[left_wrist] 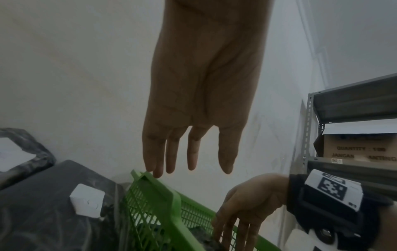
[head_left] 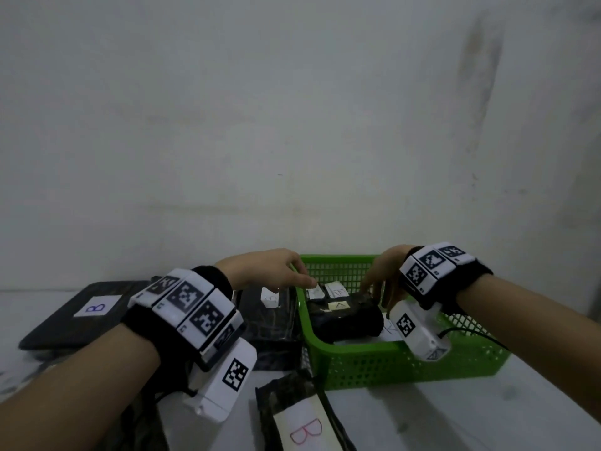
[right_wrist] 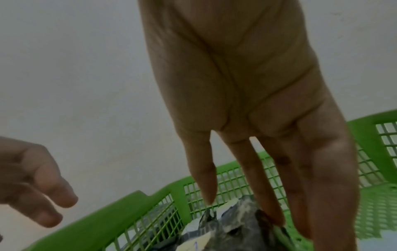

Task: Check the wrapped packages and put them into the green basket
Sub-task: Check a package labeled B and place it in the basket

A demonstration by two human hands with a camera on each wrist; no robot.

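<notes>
The green basket (head_left: 406, 362) stands at the middle right of the table and holds several black wrapped packages. The top package (head_left: 344, 317) carries a yellowish label. My right hand (head_left: 374, 284) reaches down into the basket. In the right wrist view its straight fingers (right_wrist: 266, 200) touch that package (right_wrist: 236, 225) at its far end. My left hand (head_left: 292, 275) hovers over the basket's left rim (left_wrist: 154, 191), fingers (left_wrist: 191, 152) relaxed and holding nothing. Outside the basket lie a flat package with a blue B label (head_left: 81, 317), another package (head_left: 270, 323) by the rim, and one with a red B label (head_left: 302, 424).
A pale wall rises right behind the basket. In the left wrist view a grey metal shelf (left_wrist: 352, 105) with a cardboard box (left_wrist: 361, 149) stands to the right. Bare white table (head_left: 471, 415) shows in front of and right of the basket.
</notes>
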